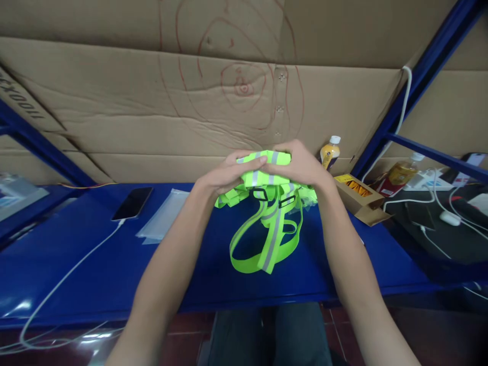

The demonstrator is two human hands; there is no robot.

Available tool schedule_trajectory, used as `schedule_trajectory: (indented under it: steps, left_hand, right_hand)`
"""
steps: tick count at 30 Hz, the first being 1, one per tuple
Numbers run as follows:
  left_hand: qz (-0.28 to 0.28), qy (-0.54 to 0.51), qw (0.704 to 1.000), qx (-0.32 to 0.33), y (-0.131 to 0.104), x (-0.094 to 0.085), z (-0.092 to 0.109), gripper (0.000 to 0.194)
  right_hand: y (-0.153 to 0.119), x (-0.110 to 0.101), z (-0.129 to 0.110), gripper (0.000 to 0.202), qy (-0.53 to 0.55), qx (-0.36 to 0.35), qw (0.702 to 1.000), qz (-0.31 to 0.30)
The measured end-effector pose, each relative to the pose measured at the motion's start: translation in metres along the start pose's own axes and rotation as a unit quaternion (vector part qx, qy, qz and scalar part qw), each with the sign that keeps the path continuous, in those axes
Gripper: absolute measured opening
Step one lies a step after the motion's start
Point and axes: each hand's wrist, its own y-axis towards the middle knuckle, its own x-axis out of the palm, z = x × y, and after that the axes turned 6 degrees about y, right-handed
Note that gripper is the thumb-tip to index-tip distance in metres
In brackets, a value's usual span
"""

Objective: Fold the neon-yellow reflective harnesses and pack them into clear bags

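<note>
A folded bundle of neon-yellow reflective straps (267, 178), with grey stripes down the bands, is gripped between my two hands above the blue table. My left hand (231, 173) wraps its left end, thumb lying across the top. On the opposite end, my right hand (299, 163) is closed round it, its thumb meeting the left one near the middle. Two black buckles (261, 194) show on the front of the bundle. Below them a loose strap loop (271, 249) hangs onto the table. More yellow strap lies behind and under the bundle, partly hidden.
On the blue table (87, 264), a phone (132, 203) with a white cable and clear plastic bags (162, 218) lie left. At right stand a drink bottle (330, 151) and an open cardboard box (360, 198). A cardboard wall (114, 107) closes the back.
</note>
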Motion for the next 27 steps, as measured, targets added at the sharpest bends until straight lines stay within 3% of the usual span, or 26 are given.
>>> schedule_trajectory:
  steps: [4,7,12,15,17,20,22,24,27]
  left_hand:
    - [-0.004,0.023,0.999,0.042,0.0,-0.002,0.0,0.051]
    - [0.02,0.023,0.997,0.065,0.0,-0.006,0.001,0.051]
    - [0.065,0.143,0.981,0.115,-0.007,-0.017,0.011,0.044]
    - [0.071,0.213,0.965,0.139,-0.009,-0.019,0.014,0.045]
    - [0.075,0.186,0.971,0.128,-0.005,-0.018,0.013,0.052]
    - [0.045,0.066,0.996,0.038,0.002,-0.016,0.009,0.064]
    - [0.027,-0.005,1.0,-0.011,0.005,-0.014,0.008,0.062]
    - [0.039,-0.052,0.998,-0.021,0.006,-0.012,0.009,0.049]
    - [0.092,-0.08,0.992,-0.007,0.005,-0.013,0.011,0.037]
  right_hand:
    - [0.002,0.002,-0.002,0.068,-0.063,-0.007,0.994,0.084]
    - [0.003,0.005,-0.007,0.068,-0.037,-0.029,0.994,0.094]
    - [0.0,-0.003,-0.005,0.057,0.044,-0.026,0.994,-0.099]
    - [-0.002,-0.012,0.0,0.047,0.031,-0.029,0.99,-0.138]
    - [-0.003,-0.015,0.001,0.037,-0.02,-0.038,0.994,-0.105]
    - [-0.003,-0.012,-0.001,0.019,-0.12,-0.056,0.991,-0.024]
    - [-0.001,-0.007,-0.001,0.013,-0.166,-0.066,0.984,0.019]
    - [0.002,0.0,0.002,0.019,-0.186,-0.087,0.978,0.037]
    - [0.005,0.006,0.009,0.039,-0.149,-0.134,0.98,0.014]
